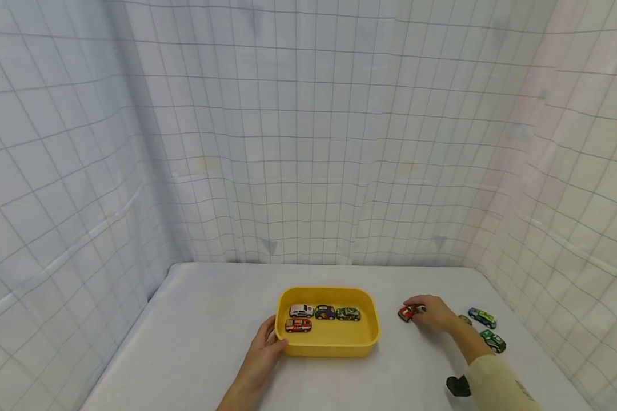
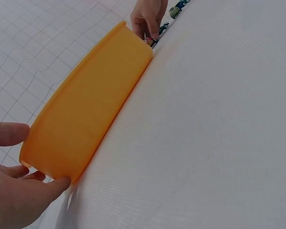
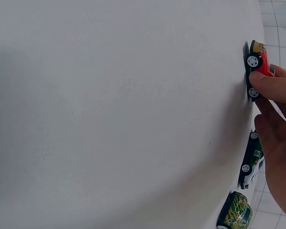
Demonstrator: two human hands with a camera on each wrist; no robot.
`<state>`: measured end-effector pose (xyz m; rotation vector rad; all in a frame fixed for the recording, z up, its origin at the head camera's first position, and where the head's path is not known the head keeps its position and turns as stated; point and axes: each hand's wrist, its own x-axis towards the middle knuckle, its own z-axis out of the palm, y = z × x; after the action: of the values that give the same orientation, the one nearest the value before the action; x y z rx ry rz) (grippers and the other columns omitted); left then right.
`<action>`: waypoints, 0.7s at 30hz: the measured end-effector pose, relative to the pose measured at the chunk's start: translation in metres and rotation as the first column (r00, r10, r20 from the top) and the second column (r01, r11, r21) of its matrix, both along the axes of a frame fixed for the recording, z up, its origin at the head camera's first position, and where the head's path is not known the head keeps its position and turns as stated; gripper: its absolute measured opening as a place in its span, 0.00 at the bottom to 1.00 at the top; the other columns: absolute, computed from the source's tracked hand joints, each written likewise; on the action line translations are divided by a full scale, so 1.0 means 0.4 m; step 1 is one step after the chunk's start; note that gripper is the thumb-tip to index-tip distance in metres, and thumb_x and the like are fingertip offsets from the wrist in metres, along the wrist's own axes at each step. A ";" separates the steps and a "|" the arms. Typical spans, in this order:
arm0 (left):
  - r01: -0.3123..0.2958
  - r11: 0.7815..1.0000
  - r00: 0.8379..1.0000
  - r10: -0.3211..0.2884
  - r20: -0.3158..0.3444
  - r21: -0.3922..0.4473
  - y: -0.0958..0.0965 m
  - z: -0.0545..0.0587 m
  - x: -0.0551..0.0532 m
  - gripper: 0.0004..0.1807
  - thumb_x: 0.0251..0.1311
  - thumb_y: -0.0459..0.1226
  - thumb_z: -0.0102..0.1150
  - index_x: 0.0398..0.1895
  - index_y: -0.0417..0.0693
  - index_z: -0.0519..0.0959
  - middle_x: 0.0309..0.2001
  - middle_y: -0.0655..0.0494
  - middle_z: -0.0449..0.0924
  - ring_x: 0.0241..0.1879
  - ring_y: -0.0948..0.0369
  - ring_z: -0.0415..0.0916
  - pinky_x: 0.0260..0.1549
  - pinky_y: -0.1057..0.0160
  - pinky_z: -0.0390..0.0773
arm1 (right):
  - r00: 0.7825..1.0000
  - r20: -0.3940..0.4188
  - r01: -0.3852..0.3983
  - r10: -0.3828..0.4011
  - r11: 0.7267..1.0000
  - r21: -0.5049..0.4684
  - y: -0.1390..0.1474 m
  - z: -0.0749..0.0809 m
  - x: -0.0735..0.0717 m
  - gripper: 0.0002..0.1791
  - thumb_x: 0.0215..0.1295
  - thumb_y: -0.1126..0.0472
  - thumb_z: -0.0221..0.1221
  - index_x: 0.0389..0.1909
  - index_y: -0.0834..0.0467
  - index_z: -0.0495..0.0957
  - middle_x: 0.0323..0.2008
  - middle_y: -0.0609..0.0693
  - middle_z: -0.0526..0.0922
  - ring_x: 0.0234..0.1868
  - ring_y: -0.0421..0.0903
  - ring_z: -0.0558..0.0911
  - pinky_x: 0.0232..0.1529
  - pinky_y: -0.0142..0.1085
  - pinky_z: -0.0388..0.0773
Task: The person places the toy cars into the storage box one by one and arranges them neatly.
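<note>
While left hand (image 1: 265, 346) grips yellow rectangular plastic tray (image 1: 334, 350), right hand (image 1: 434, 311) pinches red toy car (image 1: 405, 313): pickup, apparently; likely next, lift trayward.

Right sleeve (image 1: 499, 379) pale yellow, cuff (image 1: 478, 365) below elbow, small dark marking (image 1: 523, 390) unreadable; left forearm (image 1: 243, 387) bare, fingers (image 3: 275, 88) bare.

Red car (image 1: 405, 313) part-hidden by right hand (image 1: 433, 312); black object (image 1: 457, 386) part-behind sleeve (image 1: 500, 385), can't ID; patterned car (image 3: 236, 212) clipped at right wrist view's bottom.
</note>
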<state>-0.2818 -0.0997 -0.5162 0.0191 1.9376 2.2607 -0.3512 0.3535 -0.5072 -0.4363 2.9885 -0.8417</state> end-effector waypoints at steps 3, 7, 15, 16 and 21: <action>0.002 1.000 1.000 -0.002 -0.007 0.002 0.000 -0.001 0.001 0.41 0.68 0.25 0.53 0.81 0.34 0.47 0.80 0.31 0.40 0.78 0.35 0.41 0.72 0.39 0.55 | 0.999 -0.029 0.019 -0.019 1.000 -0.001 0.003 -0.003 -0.002 0.18 0.60 0.70 0.70 0.52 0.63 0.86 0.52 0.60 0.84 0.56 0.65 0.80 0.57 0.61 0.77; 0.010 1.000 1.000 -0.010 -0.021 0.013 0.000 -0.006 0.002 0.42 0.68 0.25 0.54 0.81 0.33 0.46 0.80 0.30 0.40 0.78 0.34 0.41 0.72 0.39 0.55 | 0.997 -0.028 0.071 -0.071 0.997 -0.017 0.008 -0.007 -0.002 0.18 0.57 0.65 0.75 0.49 0.62 0.87 0.48 0.56 0.85 0.49 0.57 0.81 0.52 0.56 0.80; 0.007 1.000 1.000 -0.007 -0.011 0.012 0.002 -0.009 0.000 0.42 0.68 0.25 0.54 0.81 0.33 0.45 0.80 0.30 0.39 0.78 0.34 0.40 0.72 0.38 0.55 | 0.994 -0.019 0.106 -0.107 0.993 -0.049 0.023 0.002 0.008 0.17 0.57 0.64 0.75 0.47 0.64 0.87 0.43 0.53 0.85 0.44 0.51 0.81 0.46 0.48 0.81; 0.005 1.000 1.000 -0.005 -0.013 0.013 0.002 -0.009 0.000 0.42 0.68 0.25 0.54 0.81 0.33 0.46 0.80 0.30 0.40 0.78 0.34 0.40 0.72 0.38 0.55 | 0.994 -0.024 0.104 -0.105 0.993 -0.049 0.023 0.005 0.010 0.17 0.57 0.64 0.75 0.47 0.64 0.87 0.43 0.53 0.85 0.43 0.51 0.81 0.46 0.48 0.80; 0.005 1.000 1.000 -0.005 -0.018 0.017 0.001 -0.010 0.002 0.42 0.68 0.25 0.54 0.81 0.33 0.46 0.80 0.30 0.40 0.78 0.34 0.40 0.72 0.39 0.55 | 0.995 -0.052 0.085 -0.087 0.995 -0.048 0.023 0.021 0.009 0.16 0.58 0.64 0.74 0.46 0.64 0.87 0.38 0.49 0.83 0.38 0.47 0.78 0.40 0.43 0.78</action>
<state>-0.2808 -0.0995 -0.5201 0.0466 1.9246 2.2823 -0.3474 0.3629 -0.4986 -0.3386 3.0634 -0.9205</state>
